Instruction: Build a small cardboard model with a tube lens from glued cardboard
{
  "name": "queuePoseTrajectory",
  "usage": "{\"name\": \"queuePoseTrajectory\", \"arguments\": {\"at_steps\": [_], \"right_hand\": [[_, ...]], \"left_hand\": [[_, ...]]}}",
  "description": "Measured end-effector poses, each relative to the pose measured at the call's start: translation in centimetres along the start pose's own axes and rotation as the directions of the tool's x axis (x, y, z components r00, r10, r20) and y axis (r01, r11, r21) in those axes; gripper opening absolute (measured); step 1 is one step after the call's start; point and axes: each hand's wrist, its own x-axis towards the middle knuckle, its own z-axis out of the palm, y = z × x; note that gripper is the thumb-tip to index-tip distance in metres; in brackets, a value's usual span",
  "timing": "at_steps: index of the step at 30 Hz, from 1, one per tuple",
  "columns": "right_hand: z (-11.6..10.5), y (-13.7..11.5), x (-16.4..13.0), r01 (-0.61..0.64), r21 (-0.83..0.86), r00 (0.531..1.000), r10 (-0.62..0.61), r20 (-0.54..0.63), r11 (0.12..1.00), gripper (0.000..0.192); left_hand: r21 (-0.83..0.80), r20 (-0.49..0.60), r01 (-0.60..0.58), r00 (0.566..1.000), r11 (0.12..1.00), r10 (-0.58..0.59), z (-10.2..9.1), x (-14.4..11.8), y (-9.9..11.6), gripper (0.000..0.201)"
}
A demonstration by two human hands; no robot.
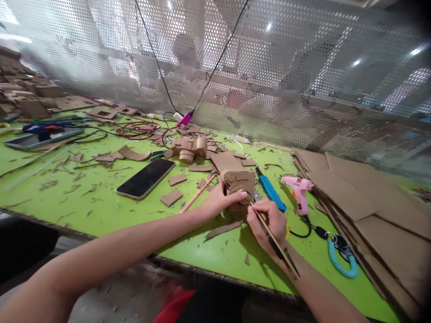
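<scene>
My left hand point(226, 197) is closed around a small boxy cardboard model point(239, 179), its thumb lying across the near face. A raised, rounded cardboard shape shows on that face. Between the fingers of my right hand point(269, 220) is a slim gold-and-black pen-like tool point(278, 246), whose tip meets the lower part of the model. Whether it is a pen or another thin tool I cannot make out. A blue-handled cutter point(270, 188) lies just beyond my right hand. Left of the model rests a pink striped stick point(198, 193).
A black phone point(146, 177) and a cardboard camera model point(189, 148) lie left of centre among scraps. On the right are a pink glue gun point(299, 190), a teal coil keyring point(341, 260) and stacked cardboard sheets point(370, 202). A perforated metal screen point(235, 67) borders the green table point(128, 215).
</scene>
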Motion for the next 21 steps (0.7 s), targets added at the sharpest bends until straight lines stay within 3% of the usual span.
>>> {"name": "queuePoseTrajectory", "arguments": {"at_steps": [21], "right_hand": [[-0.19, -0.04, 0.01, 0.003, 0.007, 1.000, -0.003, 0.021, 1.000, 0.017]], "left_hand": [[0.030, -0.038, 0.029, 0.999, 0.999, -0.028, 0.26, -0.04, 0.27, 0.058]]}}
